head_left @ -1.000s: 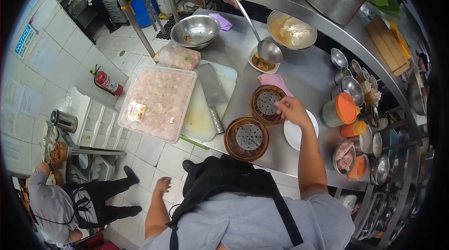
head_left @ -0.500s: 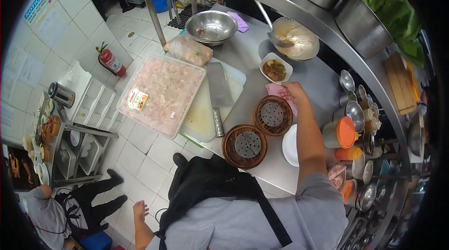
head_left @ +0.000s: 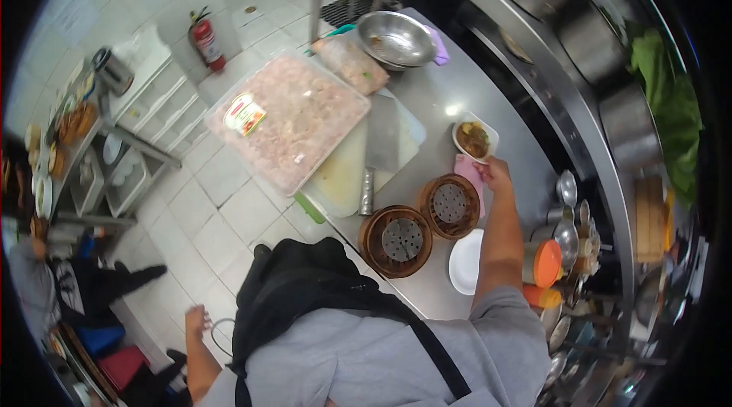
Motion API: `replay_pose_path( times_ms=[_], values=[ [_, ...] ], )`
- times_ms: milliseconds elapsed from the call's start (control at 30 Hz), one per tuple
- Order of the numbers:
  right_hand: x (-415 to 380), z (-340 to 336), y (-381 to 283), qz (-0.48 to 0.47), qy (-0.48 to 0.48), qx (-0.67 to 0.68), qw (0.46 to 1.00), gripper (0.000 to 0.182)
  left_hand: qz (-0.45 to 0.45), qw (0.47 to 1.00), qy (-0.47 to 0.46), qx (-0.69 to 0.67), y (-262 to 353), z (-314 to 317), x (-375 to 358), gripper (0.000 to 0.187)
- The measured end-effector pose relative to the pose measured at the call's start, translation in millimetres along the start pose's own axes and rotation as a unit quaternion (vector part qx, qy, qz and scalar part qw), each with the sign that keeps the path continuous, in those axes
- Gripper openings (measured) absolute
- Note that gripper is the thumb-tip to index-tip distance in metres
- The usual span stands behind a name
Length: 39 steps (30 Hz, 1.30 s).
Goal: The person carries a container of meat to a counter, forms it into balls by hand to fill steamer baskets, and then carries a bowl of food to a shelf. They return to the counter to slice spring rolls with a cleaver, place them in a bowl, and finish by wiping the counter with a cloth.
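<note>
My right hand [head_left: 496, 174] reaches across the steel table, its fingers closed at the near rim of a small white bowl [head_left: 494, 140] of brown saucy food. A pink cloth [head_left: 467, 171] lies just beside those fingers. Closer to me are two round bamboo steamers, one [head_left: 396, 241] at the table edge and the other [head_left: 450, 206] behind it, with perforated metal discs inside. A white plate [head_left: 465, 262] rests under my right forearm. Away from the table, my left hand [head_left: 198, 321] hangs at my side, empty, with fingers loosely apart.
A cleaver [head_left: 381, 136] lies on the cutting board [head_left: 333, 182], beside a large clear tub of pale meat [head_left: 290, 121]. Behind are a bagged food pack [head_left: 351, 64] and a metal bowl [head_left: 396, 39]. Sauce containers [head_left: 547, 264] line the right; an overhead shelf [head_left: 526, 56] curves above. Another person [head_left: 84, 285] stands left.
My view has turned, so the table appears shifted and the pan with the ladle is out of sight. My right hand has moved closer against the white bowl's rim.
</note>
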State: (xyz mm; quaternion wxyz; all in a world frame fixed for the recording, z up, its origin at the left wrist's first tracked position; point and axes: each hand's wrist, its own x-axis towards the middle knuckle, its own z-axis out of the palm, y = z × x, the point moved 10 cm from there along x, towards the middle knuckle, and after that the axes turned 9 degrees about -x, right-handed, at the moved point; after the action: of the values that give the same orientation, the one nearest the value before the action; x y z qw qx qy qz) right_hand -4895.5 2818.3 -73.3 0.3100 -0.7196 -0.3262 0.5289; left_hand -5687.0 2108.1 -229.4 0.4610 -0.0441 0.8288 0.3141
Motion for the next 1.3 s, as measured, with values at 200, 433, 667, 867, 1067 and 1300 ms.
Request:
replay_pose_path(
  times_ms=[200, 433, 667, 867, 1067, 1300],
  values=[
    [14, -37, -22, -0.186, 0.014, 0.006, 0.982, 0.011, 0.215, 0.931, 0.027, 0.292, 49, -17, 45, 0.029],
    [-90, -32, -88, -0.141, 0.056, -0.165, 0.974, 0.016, 0.103, 0.991, 0.090, -0.011, 60, -31, 31, 0.031],
    [-197, 65, -149, -0.231, 0.031, -0.240, 0.942, 0.017, -0.057, 0.997, -0.054, 0.011, -39, -42, 108, 0.037],
    [-316, 312, -170, -0.219, -0.095, -0.326, 0.915, 0.016, -0.039, 0.997, 0.018, -0.066, -28, -130, 146, 0.031],
    [-427, 656, -160, -0.294, -0.377, -0.326, 0.816, 0.021, 0.013, 0.962, 0.121, -0.245, -10, -238, 128, 0.031],
    [-525, 1006, -91, -0.320, -0.581, -0.322, 0.676, 0.022, -0.019, 0.874, 0.290, -0.389, -124, -280, 66, 0.026]
  ],
)
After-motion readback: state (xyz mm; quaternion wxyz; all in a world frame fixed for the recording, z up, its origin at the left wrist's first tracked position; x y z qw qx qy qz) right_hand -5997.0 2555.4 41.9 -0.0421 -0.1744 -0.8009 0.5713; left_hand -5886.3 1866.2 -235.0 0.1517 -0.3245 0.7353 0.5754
